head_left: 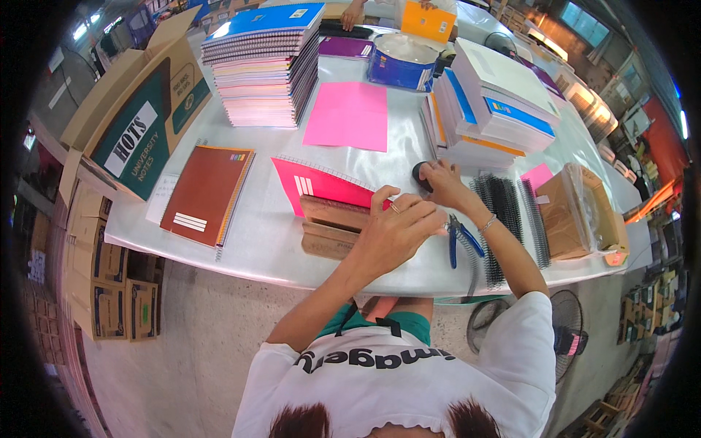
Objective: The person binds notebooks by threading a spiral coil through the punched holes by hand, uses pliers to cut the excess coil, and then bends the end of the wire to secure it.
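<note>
A pink-red notebook point(321, 182) with a wire coil along its top edge stands tilted in a brown wooden holder point(328, 232). My left hand point(401, 230) is closed at its right end, the fingertips by the coiled edge; the palm hides part of the holder. Just beyond, my right hand point(444, 185) has its fingers bent on a small black round thing point(420, 175), partly covered by them. Blue-handled pliers point(454, 244) lie beneath my right wrist. To the left lies a brown spiral notebook point(208, 196).
Black wire coils point(499, 226) lie right of my forearm, beside an open cardboard box point(573, 219). A pink sheet point(349, 117) lies ahead, between a tall notebook stack point(263, 73) and white paper stacks point(496, 102). A large carton point(150, 124) stands left. Another person's hands hold a yellow-orange notebook point(428, 20).
</note>
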`<act>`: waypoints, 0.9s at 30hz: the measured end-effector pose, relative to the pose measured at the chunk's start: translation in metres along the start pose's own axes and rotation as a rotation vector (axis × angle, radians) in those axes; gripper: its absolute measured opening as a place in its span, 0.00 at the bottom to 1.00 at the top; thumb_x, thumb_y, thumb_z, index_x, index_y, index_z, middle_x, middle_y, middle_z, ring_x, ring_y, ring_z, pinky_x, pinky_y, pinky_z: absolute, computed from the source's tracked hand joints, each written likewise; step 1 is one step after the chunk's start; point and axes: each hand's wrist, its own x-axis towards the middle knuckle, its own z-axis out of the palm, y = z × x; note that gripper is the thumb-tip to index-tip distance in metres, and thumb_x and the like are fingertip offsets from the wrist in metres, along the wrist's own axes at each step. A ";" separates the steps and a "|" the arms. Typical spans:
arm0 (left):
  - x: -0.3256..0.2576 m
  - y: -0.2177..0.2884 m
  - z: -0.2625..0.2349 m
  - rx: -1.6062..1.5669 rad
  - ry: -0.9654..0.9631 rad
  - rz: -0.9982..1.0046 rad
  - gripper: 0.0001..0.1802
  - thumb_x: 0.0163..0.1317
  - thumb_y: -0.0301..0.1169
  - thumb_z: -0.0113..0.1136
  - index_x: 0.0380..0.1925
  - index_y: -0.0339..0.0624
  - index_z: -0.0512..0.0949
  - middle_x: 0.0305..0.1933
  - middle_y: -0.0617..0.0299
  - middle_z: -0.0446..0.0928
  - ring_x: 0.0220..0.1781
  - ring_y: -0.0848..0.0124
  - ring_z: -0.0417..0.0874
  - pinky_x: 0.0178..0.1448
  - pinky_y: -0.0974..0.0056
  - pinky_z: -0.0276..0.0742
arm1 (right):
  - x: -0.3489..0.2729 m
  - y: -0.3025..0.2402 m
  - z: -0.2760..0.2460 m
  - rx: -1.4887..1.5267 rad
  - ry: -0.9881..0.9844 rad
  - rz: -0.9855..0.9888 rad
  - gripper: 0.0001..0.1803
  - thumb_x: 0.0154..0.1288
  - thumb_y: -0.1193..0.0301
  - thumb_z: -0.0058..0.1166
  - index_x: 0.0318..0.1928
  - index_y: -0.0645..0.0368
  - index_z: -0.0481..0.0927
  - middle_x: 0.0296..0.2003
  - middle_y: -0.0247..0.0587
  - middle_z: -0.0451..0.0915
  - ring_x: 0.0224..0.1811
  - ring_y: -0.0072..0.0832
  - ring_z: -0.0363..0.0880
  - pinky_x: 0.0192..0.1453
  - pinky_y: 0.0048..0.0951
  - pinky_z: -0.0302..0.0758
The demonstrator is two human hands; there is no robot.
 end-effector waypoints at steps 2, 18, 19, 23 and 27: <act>0.002 0.001 0.001 -0.014 0.011 -0.021 0.11 0.50 0.36 0.66 0.35 0.53 0.79 0.39 0.74 0.78 0.46 0.75 0.75 0.61 0.57 0.53 | -0.002 0.025 0.003 0.198 0.002 -0.046 0.34 0.37 0.66 0.74 0.47 0.56 0.69 0.59 0.55 0.63 0.63 0.51 0.59 0.65 0.49 0.60; 0.018 -0.006 0.002 0.000 -0.001 -0.014 0.14 0.51 0.28 0.64 0.40 0.51 0.79 0.38 0.71 0.79 0.48 0.74 0.77 0.58 0.59 0.55 | -0.012 0.040 0.012 0.525 0.041 -0.187 0.24 0.50 0.66 0.69 0.45 0.56 0.71 0.60 0.48 0.67 0.64 0.39 0.64 0.69 0.36 0.60; 0.018 -0.007 0.003 -0.024 0.006 -0.021 0.13 0.52 0.29 0.64 0.39 0.51 0.79 0.38 0.71 0.78 0.47 0.74 0.76 0.58 0.59 0.55 | -0.016 0.037 0.009 0.765 0.007 -0.111 0.24 0.52 0.65 0.67 0.47 0.56 0.71 0.58 0.45 0.68 0.63 0.36 0.64 0.68 0.36 0.61; 0.012 -0.008 0.004 -0.081 0.008 -0.076 0.09 0.54 0.31 0.64 0.37 0.51 0.79 0.37 0.71 0.78 0.47 0.72 0.76 0.57 0.59 0.55 | -0.044 0.006 -0.028 1.532 -0.126 -0.046 0.27 0.59 0.62 0.62 0.55 0.57 0.67 0.54 0.38 0.70 0.60 0.29 0.67 0.66 0.35 0.64; 0.024 0.000 -0.007 -0.146 -0.071 -0.125 0.07 0.56 0.31 0.62 0.36 0.51 0.79 0.36 0.68 0.79 0.46 0.71 0.77 0.56 0.58 0.55 | -0.067 0.003 -0.049 1.794 -0.094 -0.168 0.35 0.58 0.54 0.61 0.61 0.53 0.62 0.55 0.40 0.68 0.58 0.29 0.71 0.59 0.37 0.72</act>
